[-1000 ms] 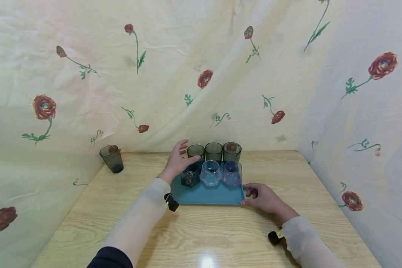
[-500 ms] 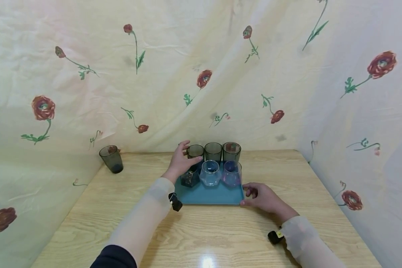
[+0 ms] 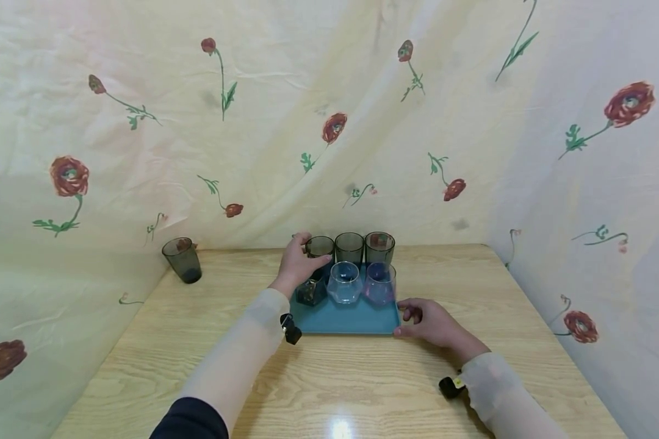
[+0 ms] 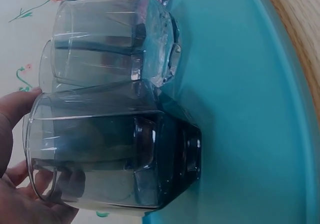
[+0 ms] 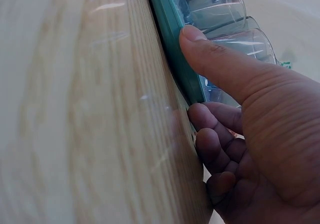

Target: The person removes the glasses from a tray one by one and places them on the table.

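A blue-green tray [image 3: 346, 320] bears two rows of glasses. My left hand [image 3: 295, 267] curls round the tall smoky drinking glass [image 3: 321, 247] at the back left, thumb in front and fingers at its far side. Just below that hand stands a dark faceted glass [image 3: 310, 295], which in the left wrist view [image 4: 100, 149] covers much of the held glass and fingers. Beside it are a clear faceted glass [image 3: 345, 286] and a pinkish-purple one [image 3: 380, 288]. My right hand [image 3: 431, 323] pinches the tray's right edge near the front corner, its thumb [image 5: 192, 36] on the rim.
Two more tall smoky glasses [image 3: 349, 246] fill the back row. Another smoky glass [image 3: 183, 261] stands apart at the table's left edge. Flowered cloth [image 3: 274, 140] hangs behind and beside the wooden table [image 3: 329, 378].
My left hand has moved slightly right and its fingers have closed in round the back-left tall glass. The right hand and the tray have not visibly moved.
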{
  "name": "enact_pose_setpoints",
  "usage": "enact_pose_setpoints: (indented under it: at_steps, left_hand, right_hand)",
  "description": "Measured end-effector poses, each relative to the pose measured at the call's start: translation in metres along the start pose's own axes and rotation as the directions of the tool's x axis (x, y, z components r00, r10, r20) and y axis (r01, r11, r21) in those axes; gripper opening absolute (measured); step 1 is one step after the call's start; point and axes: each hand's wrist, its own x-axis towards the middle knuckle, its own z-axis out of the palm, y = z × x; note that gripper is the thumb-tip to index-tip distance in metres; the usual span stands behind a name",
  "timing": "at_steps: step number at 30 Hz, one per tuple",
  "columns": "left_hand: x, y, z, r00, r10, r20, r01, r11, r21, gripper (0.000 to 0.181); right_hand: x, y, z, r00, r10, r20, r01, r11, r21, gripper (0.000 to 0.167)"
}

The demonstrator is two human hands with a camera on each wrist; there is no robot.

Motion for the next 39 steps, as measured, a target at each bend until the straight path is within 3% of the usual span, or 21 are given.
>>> enact_pose_setpoints:
  at_steps: [6, 22, 39]
  left_hand:
    - [0.0006, 0.0024, 0.0007, 1.000, -0.014, -0.011, 0.015, 1.000, 0.014, 0.090]
    - [0.0025, 0.0016, 0.0006, 1.000, -0.002, 0.013, 0.002, 1.000, 0.019, 0.071]
    - [-0.0010, -0.0065, -0.0054, 0.997, 0.017, -0.074, -0.027, 0.990, -0.139, 0.072]
  right_hand:
    - [0.0005, -0.0008, -0.0008, 1.000, 0.004, -0.001, -0.004, 1.000, -0.015, 0.077]
    - [-0.0002, -0.0041, -0.0023, 1.000, 0.005, 0.004, -0.005, 1.000, -0.008, 0.075]
    - [0.0000, -0.0016, -0.0001, 1.000, 0.009, 0.002, -0.010, 1.000, 0.015, 0.073]
